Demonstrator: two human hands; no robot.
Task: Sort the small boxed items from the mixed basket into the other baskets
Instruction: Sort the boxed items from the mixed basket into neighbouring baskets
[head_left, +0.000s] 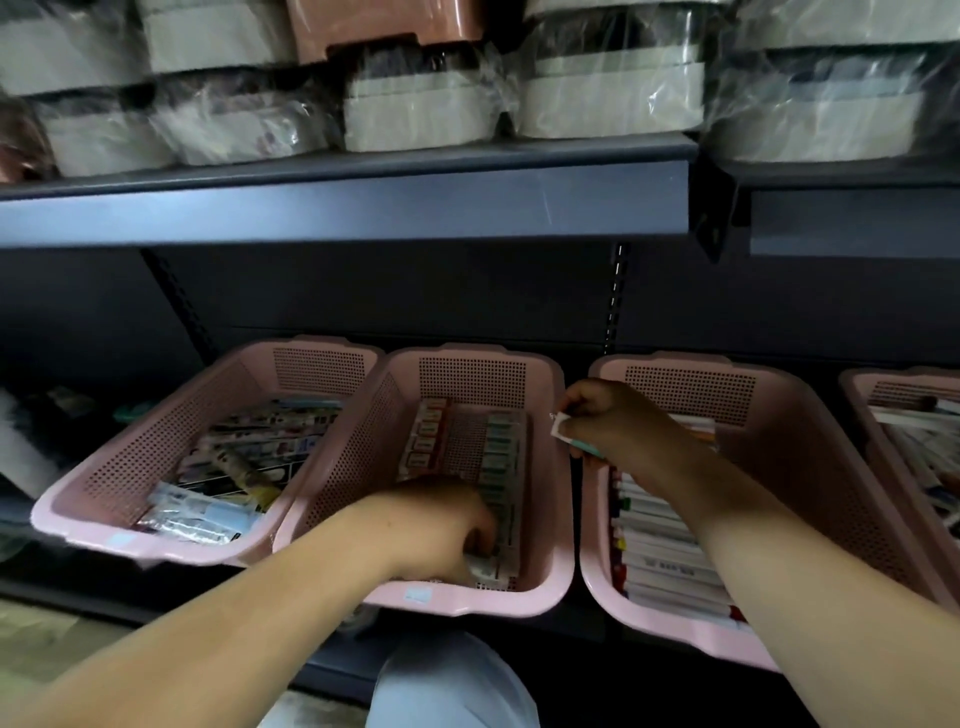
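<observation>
Nearest, at the bottom centre, is the person's knee (452, 686) in pale cloth. Just beyond it, the left hand (436, 525) reaches into the near end of the middle basket (467, 605). Its fingers are curled down among the rows of small boxes (498, 452) packed there, but I cannot tell whether they clasp one.

Farther back and to the right, the right hand (613, 421) hangs over the gap between the middle basket and the right basket (810, 441). Its fingers are closed together, pinching a small white-and-teal box (563, 434). The right basket holds a tight row of white boxes (665, 551).

To the left, the left basket (156, 553) holds a loose mix of packets (244, 467). A fourth basket (857, 384) shows at the far right edge.

Farthest, the dark upper shelf (363, 202) carries plastic-wrapped tubs (415, 114).
</observation>
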